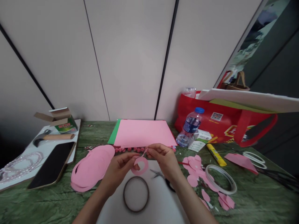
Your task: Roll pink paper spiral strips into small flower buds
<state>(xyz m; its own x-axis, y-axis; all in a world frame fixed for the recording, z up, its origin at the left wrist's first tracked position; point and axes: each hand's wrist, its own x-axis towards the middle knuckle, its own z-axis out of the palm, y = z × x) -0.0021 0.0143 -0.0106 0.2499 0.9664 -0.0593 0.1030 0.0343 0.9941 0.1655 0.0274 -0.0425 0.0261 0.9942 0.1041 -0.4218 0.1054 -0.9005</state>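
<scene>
My left hand (pixel 122 166) pinches a small pink paper ring (pixel 144 169) by its upper left edge, its fingers curled around the rim. The fingertips of my right hand (pixel 162 155) are closed on a thin pink paper strip (pixel 144 152) rising from the ring's top. Below the hands, a dark round hoop (pixel 124 199) lies on a white sheet (pixel 158 202). Scissors (pixel 156 174) rest on the sheet, their handles partly hidden behind my right wrist. To the left is a pile of pink paper ovals (pixel 93 169).
Pink and green card sheets (pixel 144 132) lie at the back. On the right are a water bottle (pixel 190 127), a red bag (pixel 210 109), a glue stick (pixel 216 154), a tape roll (pixel 231 186) and pink scraps (pixel 193 168). A phone (pixel 52 165) and hammer (pixel 53 137) lie left.
</scene>
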